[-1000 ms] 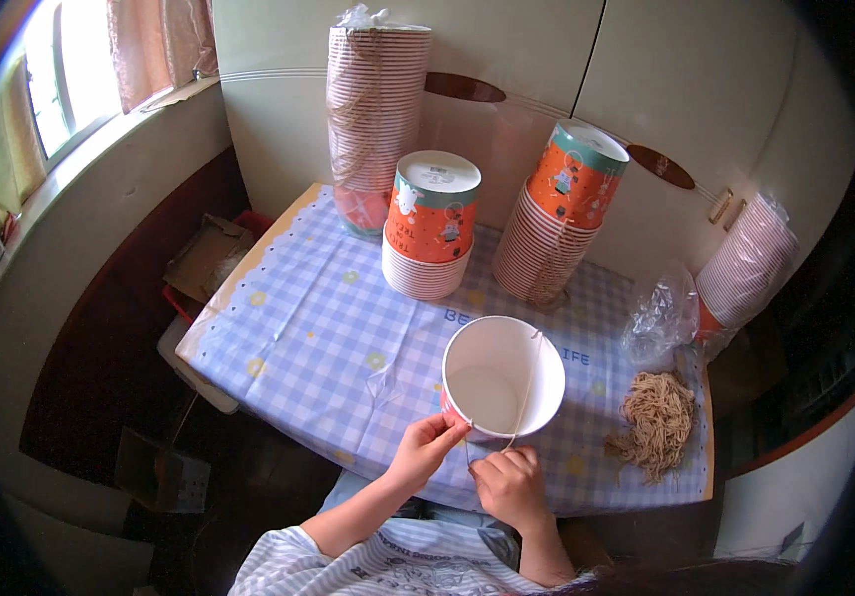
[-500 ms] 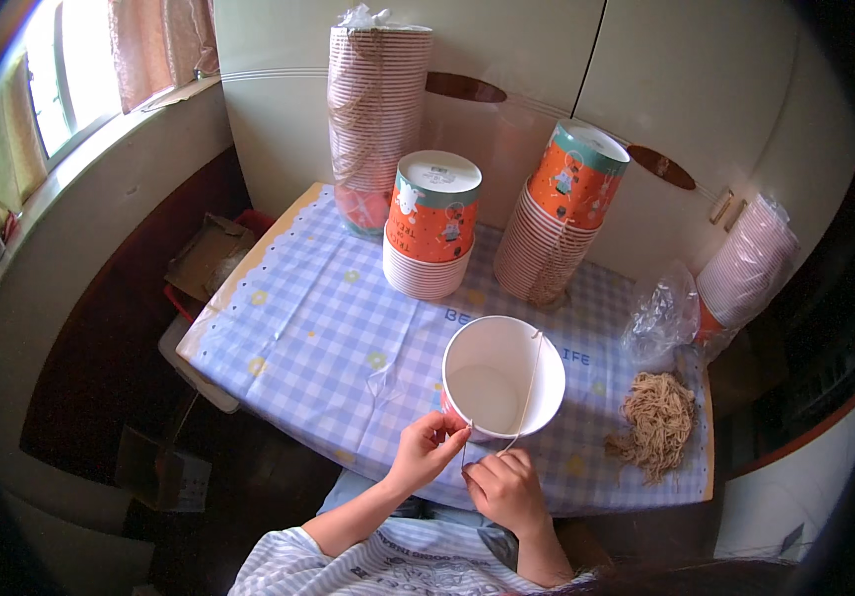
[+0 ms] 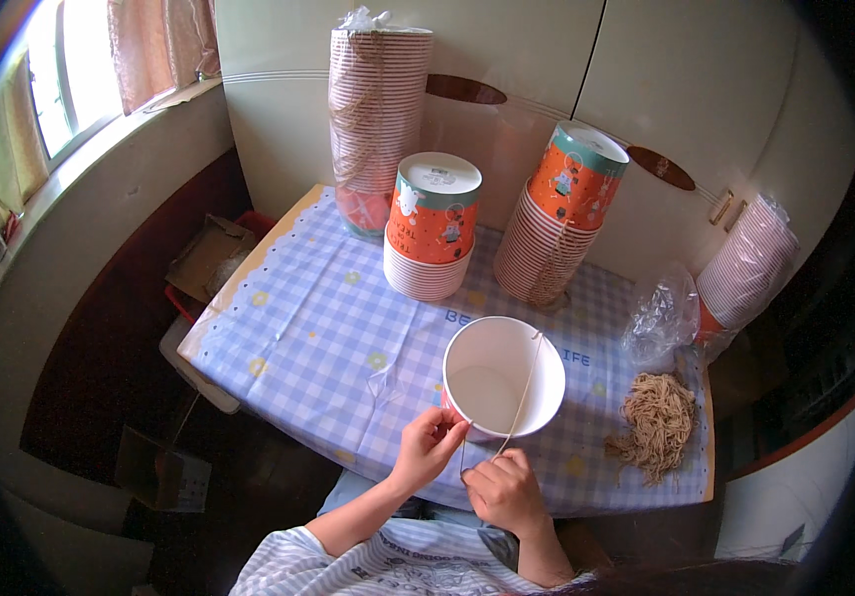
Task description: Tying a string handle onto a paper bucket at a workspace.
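Cup sits just beyond your hands; your left hand pinches its near rim, your right hand pinches the string crossing its mouth. Keep the string taut.

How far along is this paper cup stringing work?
Done: nothing tells; the stacks of orange paper cups stand upside down, handles unseen. In hand: left hand pinches the rim of the open white-lined paper cup; right hand holds a thin tan string across it. Left: a pile of tan strings.
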Demonstrator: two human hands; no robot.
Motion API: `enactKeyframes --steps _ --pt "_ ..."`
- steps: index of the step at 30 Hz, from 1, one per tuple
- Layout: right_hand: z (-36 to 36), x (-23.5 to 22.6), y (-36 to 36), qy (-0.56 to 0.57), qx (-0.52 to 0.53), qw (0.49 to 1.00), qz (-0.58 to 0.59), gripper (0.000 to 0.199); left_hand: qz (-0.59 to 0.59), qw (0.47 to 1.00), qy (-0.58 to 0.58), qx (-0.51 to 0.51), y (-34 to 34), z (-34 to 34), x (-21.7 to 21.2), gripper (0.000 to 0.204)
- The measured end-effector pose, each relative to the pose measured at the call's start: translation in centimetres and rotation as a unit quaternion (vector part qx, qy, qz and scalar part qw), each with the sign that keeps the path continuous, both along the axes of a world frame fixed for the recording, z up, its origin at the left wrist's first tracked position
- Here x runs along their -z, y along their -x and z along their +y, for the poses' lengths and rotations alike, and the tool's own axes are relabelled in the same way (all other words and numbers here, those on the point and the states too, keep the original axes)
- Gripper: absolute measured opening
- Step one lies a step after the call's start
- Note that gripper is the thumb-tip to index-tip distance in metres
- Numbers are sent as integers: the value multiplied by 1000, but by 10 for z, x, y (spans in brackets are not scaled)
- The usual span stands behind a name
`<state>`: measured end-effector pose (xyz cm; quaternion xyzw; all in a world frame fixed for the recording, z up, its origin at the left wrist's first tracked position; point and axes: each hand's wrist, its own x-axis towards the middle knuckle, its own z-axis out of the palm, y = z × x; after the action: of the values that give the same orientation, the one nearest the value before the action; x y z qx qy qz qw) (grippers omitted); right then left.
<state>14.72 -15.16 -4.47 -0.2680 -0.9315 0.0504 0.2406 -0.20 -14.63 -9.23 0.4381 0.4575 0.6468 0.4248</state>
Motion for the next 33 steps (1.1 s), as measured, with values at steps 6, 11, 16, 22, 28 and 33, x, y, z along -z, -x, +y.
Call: enactKeyframes --steps 6,11,16,22,28,33 --pt "2 0 -1 4 -21 1000 3 6 -9 1000 -9 0 0 0 -3 8" --pt "5 -1 -2 4 -24 1000 -17 5 8 1000 -18 -14 -2 3 3 9" --pt "7 7 -4 14 9 1000 1 4 12 1000 -20 -4 2 3 8 10" --pt "10 12 -6 -5 22 1000 11 6 40 999 -6 5 5 1 16 9" --pt "9 12 -7 7 37 999 10 5 29 999 16 2 6 2 15 9" --pt "8 11 -10 19 50 999 8 6 28 999 20 -10 9 0 17 10"
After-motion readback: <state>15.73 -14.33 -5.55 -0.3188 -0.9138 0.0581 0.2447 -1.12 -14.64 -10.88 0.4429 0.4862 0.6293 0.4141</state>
